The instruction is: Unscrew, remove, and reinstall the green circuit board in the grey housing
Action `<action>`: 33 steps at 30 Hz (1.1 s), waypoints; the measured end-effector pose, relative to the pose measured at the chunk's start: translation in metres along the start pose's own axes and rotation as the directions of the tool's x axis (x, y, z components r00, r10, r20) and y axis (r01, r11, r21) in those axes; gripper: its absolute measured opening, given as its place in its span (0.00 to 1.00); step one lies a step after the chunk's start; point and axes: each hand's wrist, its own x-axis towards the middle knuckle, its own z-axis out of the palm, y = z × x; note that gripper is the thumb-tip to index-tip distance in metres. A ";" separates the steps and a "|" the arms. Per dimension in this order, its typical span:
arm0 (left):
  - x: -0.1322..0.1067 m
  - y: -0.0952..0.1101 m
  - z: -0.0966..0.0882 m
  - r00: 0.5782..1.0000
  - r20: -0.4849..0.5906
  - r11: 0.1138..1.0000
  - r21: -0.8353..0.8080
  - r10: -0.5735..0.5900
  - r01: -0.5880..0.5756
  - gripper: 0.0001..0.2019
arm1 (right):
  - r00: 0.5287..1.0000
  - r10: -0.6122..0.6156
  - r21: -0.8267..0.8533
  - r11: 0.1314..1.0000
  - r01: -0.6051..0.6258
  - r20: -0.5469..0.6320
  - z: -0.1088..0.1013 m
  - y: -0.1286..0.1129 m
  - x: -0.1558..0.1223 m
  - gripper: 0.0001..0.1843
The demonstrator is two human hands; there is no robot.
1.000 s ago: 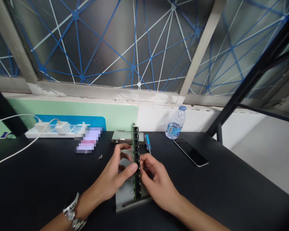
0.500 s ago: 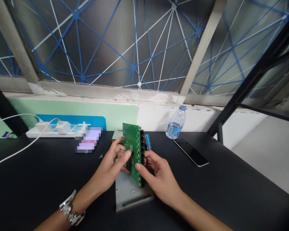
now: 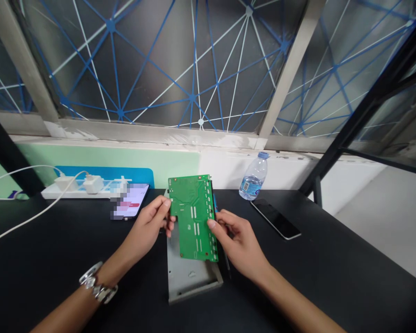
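Observation:
A green circuit board (image 3: pixel 192 217) is held up between my two hands, its flat soldered face turned toward me. My left hand (image 3: pixel 156 215) pinches the board's left edge between thumb and fingers. On the opposite edge, my right hand (image 3: pixel 235 233) grips with the thumb on the face and the fingers behind. Below the board, a grey metal tray-like casing (image 3: pixel 187 282) lies on the black table, partly covered by it. Behind the board's right edge shows a sliver of a blue object (image 3: pixel 215 202). A thin dark shaft (image 3: pixel 226 263) lies beside the casing, mostly hidden by my right hand.
A water bottle (image 3: pixel 253 178) stands near the wall, with a dark-screened phone (image 3: pixel 275 219) in front of it. At the left lie a lit phone (image 3: pixel 133 201) and a white power strip (image 3: pixel 52 191) with plugged-in chargers and white cables (image 3: pixel 24 222).
The board has turned from nearly edge-on to face me more fully. My left hand has shifted left, from the board's face to its left edge; my right hand keeps its grip.

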 end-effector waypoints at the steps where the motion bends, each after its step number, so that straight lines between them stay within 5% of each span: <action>1: 0.000 0.001 0.000 1.000 0.008 1.000 0.009 0.006 -0.006 0.15 | 0.999 0.028 0.038 0.999 -0.028 0.024 0.000 0.000 0.000 0.18; 10: -0.001 0.009 -0.003 0.997 0.047 0.978 -0.203 0.058 -0.048 0.15 | 0.976 0.191 0.285 0.934 -0.214 0.104 0.003 -0.005 0.003 0.18; 18: -0.001 0.007 -0.004 0.999 -0.054 0.995 -0.101 -0.002 -0.004 0.16 | 0.982 0.174 0.417 0.889 -0.190 0.076 0.002 0.000 0.004 0.23; 23: 0.000 0.001 -0.005 0.998 -0.002 0.991 -0.123 -0.057 0.057 0.14 | 0.971 0.214 0.467 0.852 -0.237 0.102 0.002 -0.006 0.002 0.25; 27: -0.005 0.007 -0.004 0.997 0.069 0.984 -0.170 -0.035 0.046 0.10 | 0.972 0.212 0.360 0.902 -0.236 0.105 0.006 -0.007 0.000 0.24; 33: -0.015 0.012 0.010 0.954 0.298 0.985 -0.175 0.046 0.007 0.24 | 0.962 0.168 0.445 0.860 -0.249 0.214 0.017 0.003 -0.006 0.31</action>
